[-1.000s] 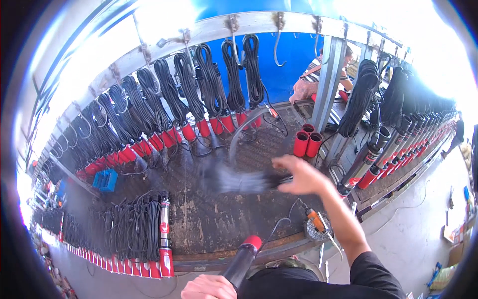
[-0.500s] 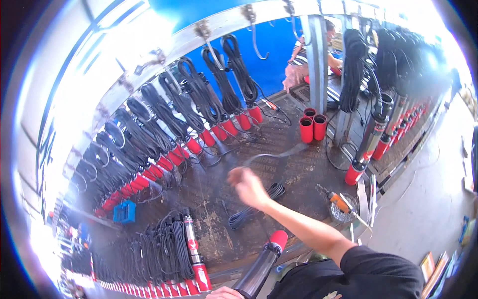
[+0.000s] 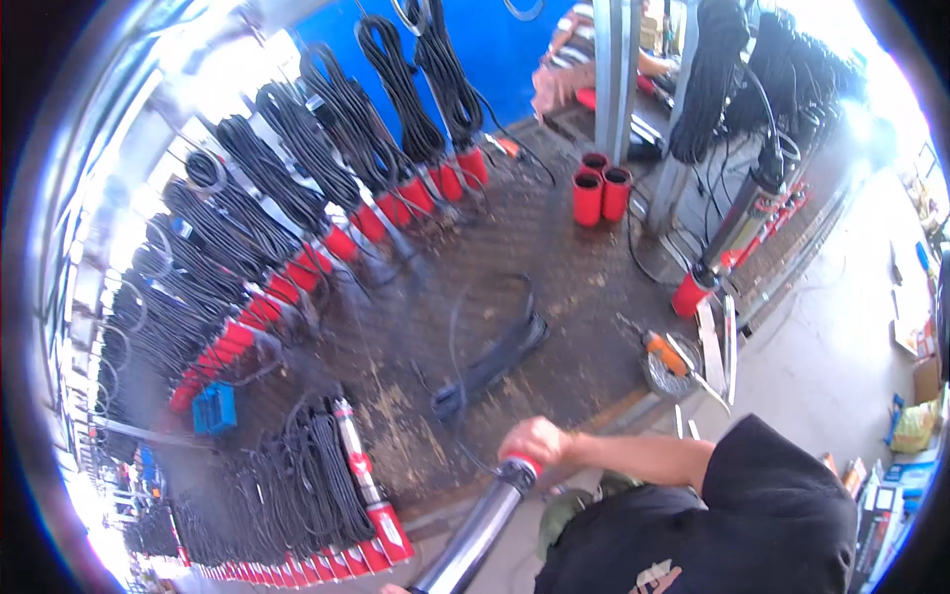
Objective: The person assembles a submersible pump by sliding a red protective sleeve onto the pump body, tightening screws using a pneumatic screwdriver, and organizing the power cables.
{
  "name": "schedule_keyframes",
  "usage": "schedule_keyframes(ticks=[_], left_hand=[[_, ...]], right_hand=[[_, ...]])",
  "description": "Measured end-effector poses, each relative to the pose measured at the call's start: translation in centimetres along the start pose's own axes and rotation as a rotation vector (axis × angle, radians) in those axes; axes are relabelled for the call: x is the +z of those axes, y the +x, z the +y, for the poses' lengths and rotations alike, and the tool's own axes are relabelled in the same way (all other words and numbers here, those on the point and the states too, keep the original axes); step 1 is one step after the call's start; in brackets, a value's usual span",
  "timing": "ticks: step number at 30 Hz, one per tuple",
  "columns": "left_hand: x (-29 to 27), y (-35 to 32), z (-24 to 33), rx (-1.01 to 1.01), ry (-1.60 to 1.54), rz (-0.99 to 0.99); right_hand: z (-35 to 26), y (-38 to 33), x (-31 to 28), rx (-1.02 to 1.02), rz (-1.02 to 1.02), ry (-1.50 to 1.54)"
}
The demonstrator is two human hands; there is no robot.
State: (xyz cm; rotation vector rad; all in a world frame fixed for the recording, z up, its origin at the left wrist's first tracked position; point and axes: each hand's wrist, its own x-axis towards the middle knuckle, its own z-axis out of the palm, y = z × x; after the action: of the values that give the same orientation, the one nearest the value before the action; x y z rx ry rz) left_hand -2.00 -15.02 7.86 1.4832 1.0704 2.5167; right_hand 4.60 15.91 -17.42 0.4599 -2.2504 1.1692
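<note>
A long silver pump tube (image 3: 475, 535) with a red cap rises from the bottom edge toward the work table (image 3: 554, 257). My right hand (image 3: 534, 441) is closed over its red-capped top end, at the table's near edge. Only a sliver of my left hand (image 3: 393, 588) shows at the bottom edge, by the tube's lower end; its grip is hidden. Just beyond my right hand, a loose black cable coil (image 3: 490, 356) lies on the table, apart from my fingers.
Rows of coiled black cables with red-capped pumps (image 3: 327, 188) hang along the left and back. More pumps with cables (image 3: 346, 485) lie at front left. A blue box (image 3: 216, 406), two red cylinders (image 3: 599, 193), an orange tool (image 3: 665, 354), and another person (image 3: 564, 69) behind.
My right hand has left the black cable coil on the table, drawn back toward me and closed on the tube's red end. The view has swung to the right.
</note>
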Motion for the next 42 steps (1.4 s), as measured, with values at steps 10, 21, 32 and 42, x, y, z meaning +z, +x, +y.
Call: schedule_keyframes(ticks=[10,21,32,42], left_hand=[[3.7,-0.9,0.0,-0.017,0.193,0.161],[19.1,6.0,-1.9,-0.197,0.065,-0.898],[20.9,4.8,-3.5,-0.44,-0.163,-0.914],[8.8,-8.9,-16.9,-1.561,0.316,-0.014]], right_hand=[[-2.5,-0.4,4.2,1.746,0.974,1.922],[-4.5,-3.7,2.6,1.58,0.831,1.983],[-7.1,-13.3,-19.9,1.324,0.065,-0.528],[2.5,-25.6,-35.5,1.124,-0.426,-1.047]])
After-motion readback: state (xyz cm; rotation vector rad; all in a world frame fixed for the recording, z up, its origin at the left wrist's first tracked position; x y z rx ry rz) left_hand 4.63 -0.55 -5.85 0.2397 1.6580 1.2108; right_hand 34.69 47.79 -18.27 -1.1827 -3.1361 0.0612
